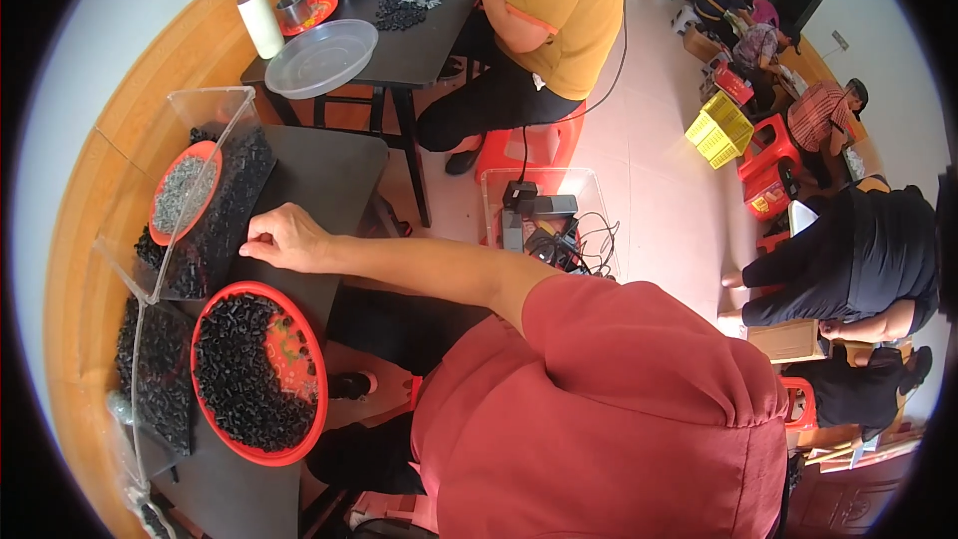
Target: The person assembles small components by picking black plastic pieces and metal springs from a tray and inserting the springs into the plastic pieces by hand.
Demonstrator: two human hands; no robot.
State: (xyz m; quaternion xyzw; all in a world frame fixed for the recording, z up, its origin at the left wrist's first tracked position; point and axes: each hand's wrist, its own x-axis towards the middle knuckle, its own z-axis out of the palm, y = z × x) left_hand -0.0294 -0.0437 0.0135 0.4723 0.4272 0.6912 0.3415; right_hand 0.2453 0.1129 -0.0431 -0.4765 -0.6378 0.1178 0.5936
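Note:
My right hand [286, 240] reaches out over the dark table [329, 165], its fingers curled together beside a clear plastic bin [235, 155]. Whatever the fingertips hold, if anything, is too small to make out. Small black parts fill the bin, and an orange-red bowl [213, 185] of small silvery pieces rests on top of them. Closer to my body, a round red tray [311, 419] holds many short black plastic parts [235, 364], with part of its patterned bottom showing. My left hand is out of view.
A second clear bin of black parts [160, 379] stands by the wall. Ahead, a person in yellow [559, 15] works at another table with a clear lid [321, 58] and a flask [259, 20]. A clear box of cables [549, 230] and yellow crates [718, 130] sit rightward.

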